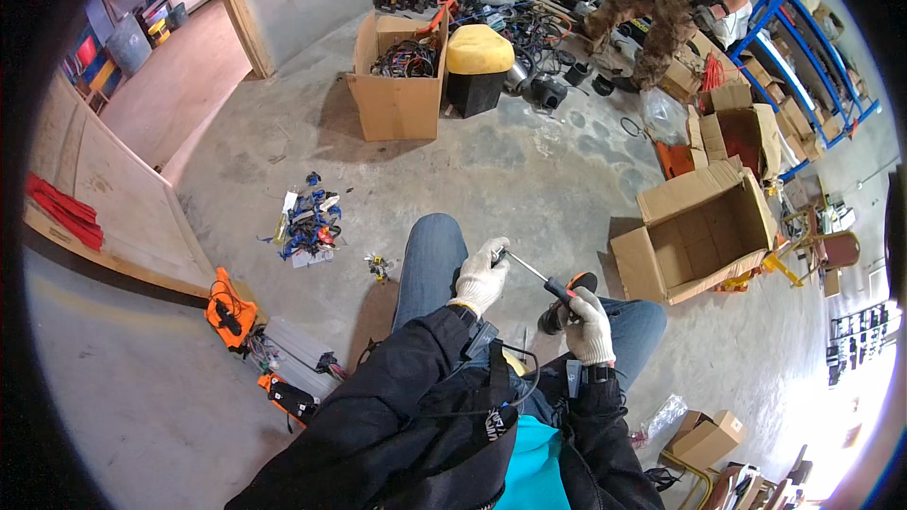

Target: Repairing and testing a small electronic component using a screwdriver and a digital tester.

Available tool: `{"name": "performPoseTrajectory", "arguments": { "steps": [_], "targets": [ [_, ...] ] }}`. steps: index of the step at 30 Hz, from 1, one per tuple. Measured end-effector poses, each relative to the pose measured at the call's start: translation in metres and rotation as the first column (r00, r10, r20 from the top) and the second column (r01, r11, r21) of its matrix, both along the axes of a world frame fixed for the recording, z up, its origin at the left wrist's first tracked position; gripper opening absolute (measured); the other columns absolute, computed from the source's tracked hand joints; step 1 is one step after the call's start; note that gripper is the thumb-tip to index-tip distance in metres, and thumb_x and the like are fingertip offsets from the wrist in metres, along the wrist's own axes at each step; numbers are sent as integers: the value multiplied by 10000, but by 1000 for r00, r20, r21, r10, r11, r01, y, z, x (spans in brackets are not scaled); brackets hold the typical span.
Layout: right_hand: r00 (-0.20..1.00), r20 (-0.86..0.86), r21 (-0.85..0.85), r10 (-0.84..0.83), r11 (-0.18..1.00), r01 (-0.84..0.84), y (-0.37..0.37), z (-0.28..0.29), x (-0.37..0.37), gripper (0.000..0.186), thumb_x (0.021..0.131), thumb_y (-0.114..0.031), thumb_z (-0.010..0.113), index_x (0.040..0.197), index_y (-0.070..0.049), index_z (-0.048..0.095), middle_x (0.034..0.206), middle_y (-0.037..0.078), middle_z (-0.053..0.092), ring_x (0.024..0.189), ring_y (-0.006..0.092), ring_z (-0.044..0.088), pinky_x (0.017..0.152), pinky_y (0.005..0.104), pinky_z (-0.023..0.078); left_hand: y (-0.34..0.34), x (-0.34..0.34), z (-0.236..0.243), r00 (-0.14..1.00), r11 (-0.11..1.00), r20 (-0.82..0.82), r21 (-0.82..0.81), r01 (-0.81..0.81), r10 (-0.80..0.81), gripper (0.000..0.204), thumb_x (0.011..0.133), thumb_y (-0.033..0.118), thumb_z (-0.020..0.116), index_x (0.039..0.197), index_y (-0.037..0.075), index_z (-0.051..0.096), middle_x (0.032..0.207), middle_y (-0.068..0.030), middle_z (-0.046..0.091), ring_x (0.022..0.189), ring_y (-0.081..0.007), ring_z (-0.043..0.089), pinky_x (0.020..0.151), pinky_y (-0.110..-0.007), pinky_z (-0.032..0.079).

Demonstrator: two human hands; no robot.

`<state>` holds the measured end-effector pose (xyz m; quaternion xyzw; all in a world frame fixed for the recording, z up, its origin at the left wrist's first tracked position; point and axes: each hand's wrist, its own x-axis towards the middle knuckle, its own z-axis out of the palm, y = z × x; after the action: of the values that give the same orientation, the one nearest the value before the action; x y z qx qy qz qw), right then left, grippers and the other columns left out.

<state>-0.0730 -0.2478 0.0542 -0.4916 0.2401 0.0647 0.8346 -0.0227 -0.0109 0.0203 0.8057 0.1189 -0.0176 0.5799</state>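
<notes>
White knitted gloves cover both of my hands. My right hand [590, 331] is closed around the black-and-red handle of a screwdriver [527, 266]. Its thin metal shaft slants up and left to my left hand [479, 283]. The fingers of that hand are pinched on a small dark part [499, 254], too small to name, and the shaft's tip meets it there. My left hand is over my left knee, the right one beside my right thigh. On the floor left of my knee lies a little heap of small metal pieces [380, 267].
Farther left is a pile of blue and black parts [314, 222]. Orange-and-black tools [229, 310] lie by the door [113, 198]. Ahead stand a carton of cables [397, 109] and a yellow-topped black bin [477, 66]. An open carton [704, 231] sits right; another person [666, 9] bends over clutter.
</notes>
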Motion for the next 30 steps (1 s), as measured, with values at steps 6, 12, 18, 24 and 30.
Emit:
{"name": "performPoseTrajectory", "arguments": {
  "steps": [6,12,18,24,30],
  "targets": [
    [992,-116,-23,51,998,-54,1,10,1,345,1004,-187,665,1287,-2,601,874,78,605,646,183,559,575,336,491,0,-1,1,1000,1000,18,-2,-11,11,368,941,130,648,1309,131,657,1044,-129,738,950,-248,708,861,-363,537],
    [1000,-17,-49,-12,999,11,0,-3,1,331,1007,-198,659,1266,2,608,883,71,585,652,190,557,576,317,483,-1,-1,-2,1000,1000,19,-28,-3,4,400,929,141,669,1325,190,659,1128,-159,747,1047,-336,721,896,-419,551],
    [997,38,-17,74,997,-73,0,2,1,321,1020,-220,637,1231,20,610,941,82,605,675,203,572,587,312,478,-1,1,-5,1000,1000,8,-16,-7,7,407,925,149,671,1330,186,655,1126,-164,745,1051,-345,717,899,-425,549],
    [994,-71,-161,88,982,-99,0,7,0,299,1035,-225,613,1223,8,618,975,94,627,686,197,570,600,334,488,-2,0,-7,999,1000,36,8,3,-3,407,935,161,668,1340,194,651,1112,-150,750,1016,-323,726,875,-419,552],
    [998,13,-20,65,998,-64,-13,-11,0,323,962,-91,650,1259,29,608,1067,125,623,878,209,624,675,351,519,-4,-1,-2,1000,999,27,-51,4,-3,403,937,147,671,1335,202,651,1070,-140,747,931,-289,730,812,-405,558]
  ]
}}
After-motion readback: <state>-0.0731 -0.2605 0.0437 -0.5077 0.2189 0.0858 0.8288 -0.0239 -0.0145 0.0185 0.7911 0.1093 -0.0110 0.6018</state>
